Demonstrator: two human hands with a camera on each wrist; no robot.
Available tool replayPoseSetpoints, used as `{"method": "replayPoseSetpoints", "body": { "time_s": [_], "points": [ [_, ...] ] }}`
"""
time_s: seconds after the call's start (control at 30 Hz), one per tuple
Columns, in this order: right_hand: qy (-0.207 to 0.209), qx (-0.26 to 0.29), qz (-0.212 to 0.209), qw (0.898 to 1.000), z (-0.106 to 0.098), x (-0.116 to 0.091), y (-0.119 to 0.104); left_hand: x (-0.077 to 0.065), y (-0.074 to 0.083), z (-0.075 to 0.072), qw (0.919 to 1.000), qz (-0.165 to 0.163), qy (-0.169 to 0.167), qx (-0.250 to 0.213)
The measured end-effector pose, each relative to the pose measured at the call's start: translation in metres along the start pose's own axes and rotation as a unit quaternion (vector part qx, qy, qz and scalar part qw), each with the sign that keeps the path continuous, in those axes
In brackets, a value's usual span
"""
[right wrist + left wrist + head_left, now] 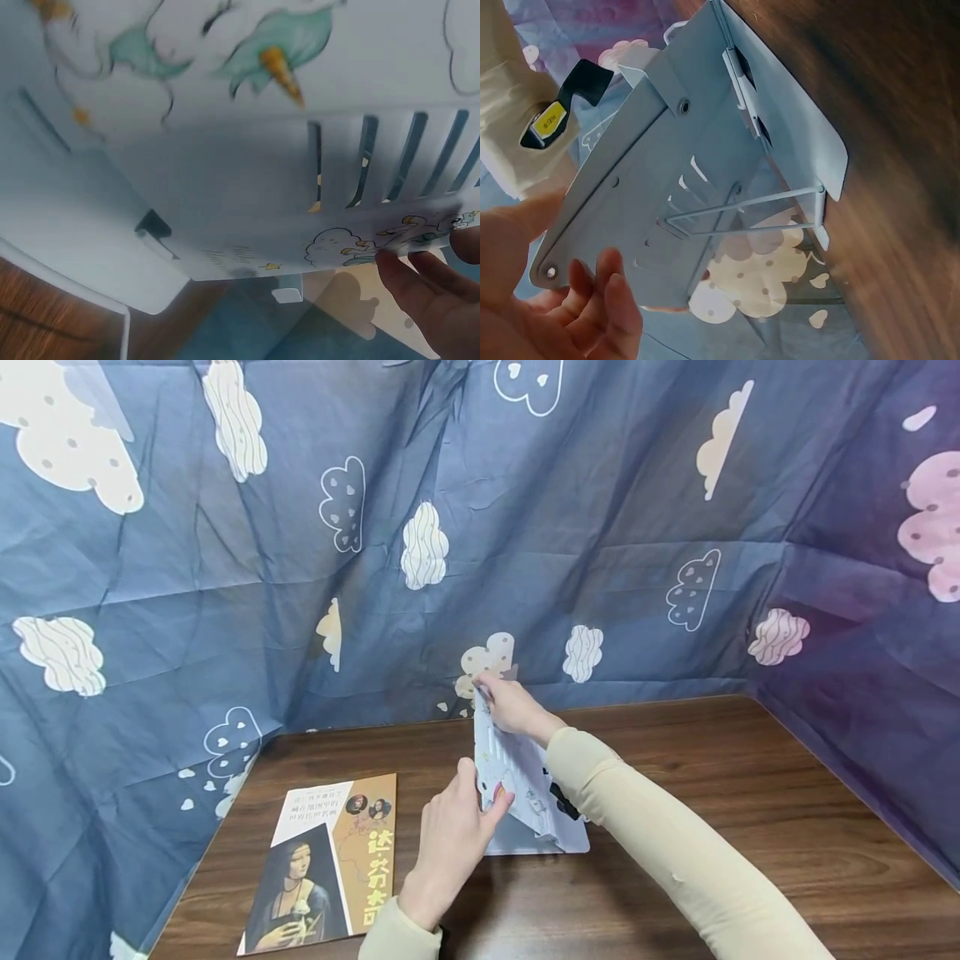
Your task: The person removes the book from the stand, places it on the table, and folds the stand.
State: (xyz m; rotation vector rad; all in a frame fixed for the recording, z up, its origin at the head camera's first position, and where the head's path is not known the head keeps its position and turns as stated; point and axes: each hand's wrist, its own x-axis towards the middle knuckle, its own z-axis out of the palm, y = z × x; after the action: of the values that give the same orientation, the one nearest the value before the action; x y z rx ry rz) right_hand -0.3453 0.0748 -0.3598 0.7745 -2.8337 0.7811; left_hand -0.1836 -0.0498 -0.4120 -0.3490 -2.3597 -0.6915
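Note:
A pale metal book stand (pixel 517 768) with unicorn and cloud prints stands on the table, its panel tilted up from a flat base plate (pixel 802 127). My left hand (pixel 453 827) holds the panel's near left corner, thumb on one face and fingers on the other. At the panel's far upper edge, my right hand (pixel 513 703) pinches the rim; the right wrist view shows fingertips (pixel 397 274) against the printed strip. Behind the panel, a wire prop (pixel 742 211) spans to the base in the left wrist view. Slots (pixel 367 157) cut through the panel's middle.
A book (pixel 322 860) with a painted portrait on its cover lies flat to the left on the brown wooden table (pixel 675 760). A blue cloud-patterned cloth (pixel 525 527) hangs behind and along the sides. A black strap (pixel 564 802) shows by the right sleeve.

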Motion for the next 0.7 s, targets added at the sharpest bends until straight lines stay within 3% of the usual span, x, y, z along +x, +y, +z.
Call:
{"method": "replayPoseSetpoints", "body": {
  "time_s": [0.37,0.47,0.57,0.7],
  "points": [
    [-0.036,-0.021,-0.038,0.998,-0.002,-0.013,-0.011,0.009,0.01,0.006,0.996,0.082,-0.029,0.022],
    [-0.035,-0.022,-0.055,0.998,-0.001,-0.019,-0.012,0.011,0.009,0.006,0.9959,0.074,-0.051,0.002],
    [-0.038,-0.007,-0.069,0.997,0.0,-0.027,-0.013,0.01,0.006,0.005,0.9944,0.049,-0.082,-0.046],
    [-0.041,0.028,-0.071,0.996,-0.005,-0.039,-0.016,0.012,0.002,0.001,0.9853,0.018,-0.116,-0.125]
  ]
}}
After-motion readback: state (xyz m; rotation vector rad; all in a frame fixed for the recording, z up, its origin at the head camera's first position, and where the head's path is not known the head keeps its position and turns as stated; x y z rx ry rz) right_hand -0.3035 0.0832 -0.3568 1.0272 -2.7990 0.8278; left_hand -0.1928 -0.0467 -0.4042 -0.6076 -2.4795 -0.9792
